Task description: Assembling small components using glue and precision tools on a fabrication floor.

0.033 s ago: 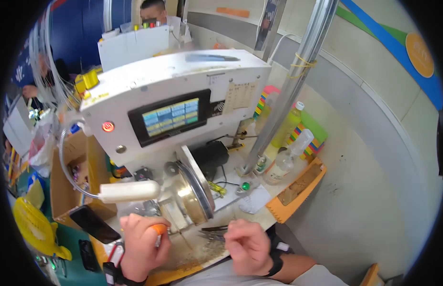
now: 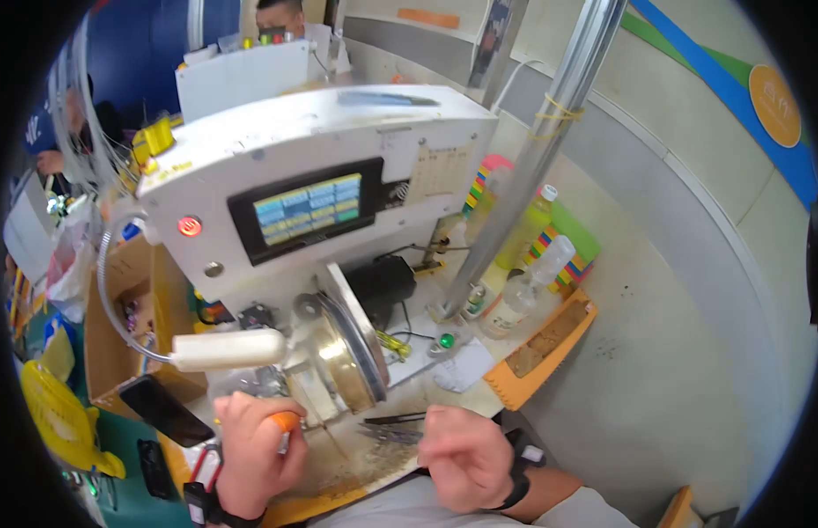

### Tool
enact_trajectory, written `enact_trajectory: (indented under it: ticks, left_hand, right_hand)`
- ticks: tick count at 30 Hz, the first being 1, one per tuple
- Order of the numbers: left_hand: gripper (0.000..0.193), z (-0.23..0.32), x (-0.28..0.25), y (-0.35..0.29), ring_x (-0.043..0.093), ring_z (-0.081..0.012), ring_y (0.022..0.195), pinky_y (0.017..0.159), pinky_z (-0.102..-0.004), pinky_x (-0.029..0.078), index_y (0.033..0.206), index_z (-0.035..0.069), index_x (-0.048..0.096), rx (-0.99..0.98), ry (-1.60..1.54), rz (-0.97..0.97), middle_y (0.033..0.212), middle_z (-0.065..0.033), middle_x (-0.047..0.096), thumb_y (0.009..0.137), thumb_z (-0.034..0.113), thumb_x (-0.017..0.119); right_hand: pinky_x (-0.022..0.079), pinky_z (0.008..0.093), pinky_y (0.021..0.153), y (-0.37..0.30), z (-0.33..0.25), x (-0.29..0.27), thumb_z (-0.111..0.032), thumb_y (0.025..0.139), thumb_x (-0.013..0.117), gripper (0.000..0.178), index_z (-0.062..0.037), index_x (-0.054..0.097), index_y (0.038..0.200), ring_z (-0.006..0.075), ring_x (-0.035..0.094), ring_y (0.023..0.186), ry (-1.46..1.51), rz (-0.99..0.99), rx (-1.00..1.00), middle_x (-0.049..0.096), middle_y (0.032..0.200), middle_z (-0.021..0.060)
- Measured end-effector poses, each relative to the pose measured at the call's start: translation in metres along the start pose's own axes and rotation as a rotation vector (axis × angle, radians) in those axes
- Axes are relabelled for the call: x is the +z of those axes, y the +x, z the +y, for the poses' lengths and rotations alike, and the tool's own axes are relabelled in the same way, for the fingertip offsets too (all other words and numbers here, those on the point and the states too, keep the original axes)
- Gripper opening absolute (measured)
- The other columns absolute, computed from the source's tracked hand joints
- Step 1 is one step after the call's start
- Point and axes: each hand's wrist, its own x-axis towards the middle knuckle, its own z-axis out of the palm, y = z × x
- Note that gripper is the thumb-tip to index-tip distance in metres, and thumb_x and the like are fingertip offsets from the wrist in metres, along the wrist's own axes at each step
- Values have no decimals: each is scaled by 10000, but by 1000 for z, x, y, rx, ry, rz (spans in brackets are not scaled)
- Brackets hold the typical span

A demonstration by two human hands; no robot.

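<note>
My left hand is closed in front of the round brass-coloured wheel, its fingers curled and thumb pressed in. A small orange piece shows at its fingertips; whether it is held or worn on a finger I cannot tell. To the right, my right hand is closed in a pinch, and anything inside it is hidden. Beside that hand, dark tweezers-like tools lie on the worn bench top. Behind the wheel stands a white machine housing with a lit touch screen.
A white tube lamp on a bent metal neck hangs left of the wheel. A phone, a cardboard box and a yellow fan are at left. At right stand a metal post, spray bottle and orange tray.
The whole view has shifted slightly, with the machine a little further left and up. My right hand sits slightly further right relative to the bench tools; both hands stay closed.
</note>
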Motion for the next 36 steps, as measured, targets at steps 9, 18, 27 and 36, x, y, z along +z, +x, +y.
enact_trajectory:
  ticks: [9, 18, 27, 36]
  left_hand:
    - [314, 0, 13, 8, 528, -296, 796, 775, -454, 344, 942, 82, 555, 47, -30, 62, 959, -70, 670, 684, -76, 638]
    - [325, -10, 17, -3, 515, -227, 804, 755, -417, 341, 896, 155, 604, 93, 3, 99, 990, 22, 700, 628, 26, 734]
    - [390, -16, 11, -26, 493, -216, 928, 807, -402, 351, 988, 234, 682, 87, 171, 200, 1117, 63, 662, 637, 136, 821]
    - [329, -18, 13, -21, 526, -175, 870, 798, -386, 337, 933, 241, 638, 167, 127, 162, 1117, 84, 726, 658, 142, 789]
  right_hand:
    - [307, 295, 503, 53, -61, 18, -113, 919, 677, 73, -118, 749, 927, 125, 476, 560, -202, -11, -531, 545, 788, -24]
    - [431, 326, 774, 34, 5, -49, -156, 1095, 471, 223, -31, 603, 1223, 193, 524, 750, -182, 302, -469, 605, 912, 73]
    - [412, 403, 1112, 78, 75, -153, -315, 1114, 520, 512, 32, 463, 1486, 275, 538, 1285, -976, 910, -15, 586, 1353, 167]
    - [435, 377, 1099, 67, 95, -197, -376, 1131, 511, 505, 45, 540, 1408, 222, 592, 1236, -623, 560, 211, 635, 1322, 149]
